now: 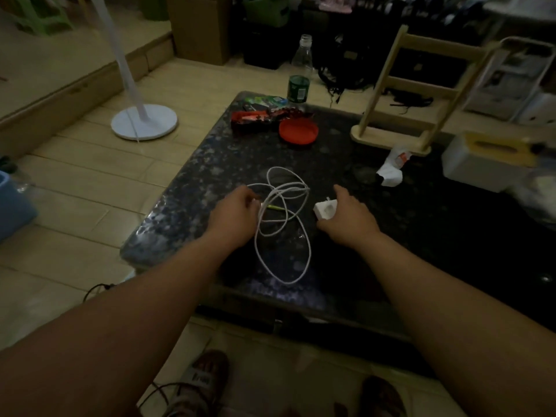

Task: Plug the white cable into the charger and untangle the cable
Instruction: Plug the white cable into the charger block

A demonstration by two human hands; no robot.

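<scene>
Now we note the left hand (233,213) pinching one end of the tangled cable (282,224) on the table (421,236), and the right hand (349,216) gripping the charger (323,210) just beside the loops.

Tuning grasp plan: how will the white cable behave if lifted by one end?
Probably floppy: the white cable lies in loose overlapping loops on the table, so it should sag and trail. Crossed strands may snag into a knot. Likely light; the left hand is at one end.
</scene>
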